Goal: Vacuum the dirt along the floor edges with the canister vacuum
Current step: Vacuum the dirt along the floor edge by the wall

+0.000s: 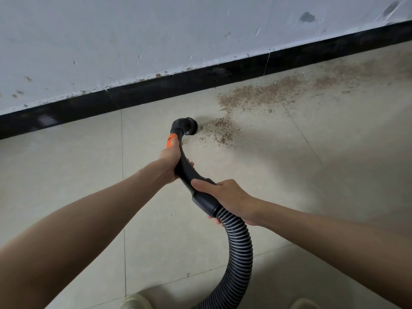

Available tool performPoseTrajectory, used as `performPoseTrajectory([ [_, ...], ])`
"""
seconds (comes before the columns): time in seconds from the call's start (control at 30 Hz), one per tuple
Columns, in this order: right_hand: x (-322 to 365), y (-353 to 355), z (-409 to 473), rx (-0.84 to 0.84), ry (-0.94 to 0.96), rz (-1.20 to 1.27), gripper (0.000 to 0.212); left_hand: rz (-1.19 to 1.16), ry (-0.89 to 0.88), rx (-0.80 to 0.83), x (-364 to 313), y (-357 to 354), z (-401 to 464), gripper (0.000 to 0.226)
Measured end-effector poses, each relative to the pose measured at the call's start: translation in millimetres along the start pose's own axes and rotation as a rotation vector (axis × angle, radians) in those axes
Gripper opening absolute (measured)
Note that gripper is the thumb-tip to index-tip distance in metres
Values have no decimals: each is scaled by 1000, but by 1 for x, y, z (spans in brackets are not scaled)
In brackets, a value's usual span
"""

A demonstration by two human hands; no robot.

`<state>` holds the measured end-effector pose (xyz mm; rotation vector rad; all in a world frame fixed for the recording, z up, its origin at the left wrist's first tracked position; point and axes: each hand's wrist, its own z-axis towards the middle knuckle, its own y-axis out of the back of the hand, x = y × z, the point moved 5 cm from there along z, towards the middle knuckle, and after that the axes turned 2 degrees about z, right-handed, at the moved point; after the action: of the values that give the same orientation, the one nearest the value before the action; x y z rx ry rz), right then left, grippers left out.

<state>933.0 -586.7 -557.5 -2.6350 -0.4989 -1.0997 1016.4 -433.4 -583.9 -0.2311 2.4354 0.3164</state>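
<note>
Pale, glossy tiles cover the floor (66, 175), split by thin grout lines, and run up to a black skirting board (156, 85) under a scuffed, chipped bluish-white wall (111, 30). A band of brown, grainy dirt (256, 97) lies along the skirting to the right and trails down toward the middle of the floor, fading into blur at the far right edge.

The vacuum's black brush nozzle (189, 126) sits on the tile just left of the nearest crumbs; whether its bristles touch them is hard to say. Behind it a curved, smooth black plastic handle (185, 166) carries an orange piece near the top. The left hand (170, 159) grips the handle high up, thumb on the orange piece. The right hand (225, 197) grips the cuff where the ribbed, grey-and-black hose (238, 253) begins. The hose loops down and is cut off at the bottom edge, so the canister stays unseen. Two pale shoe tips (133, 302) poke in there, only partly visible.
</note>
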Motion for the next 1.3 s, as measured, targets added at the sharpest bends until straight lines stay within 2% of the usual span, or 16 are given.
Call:
performPoseTrajectory([
  [0.77,-24,76,5,-134,44,125,51,68,-83,68,-14,-99,10,57],
  [1.07,10,49,29,-25,39,37,55,73,-95,-52,-35,-51,21,59],
  [1.3,13,8,32,97,10,-98,57,-76,-45,-160,-8,14,12,70],
])
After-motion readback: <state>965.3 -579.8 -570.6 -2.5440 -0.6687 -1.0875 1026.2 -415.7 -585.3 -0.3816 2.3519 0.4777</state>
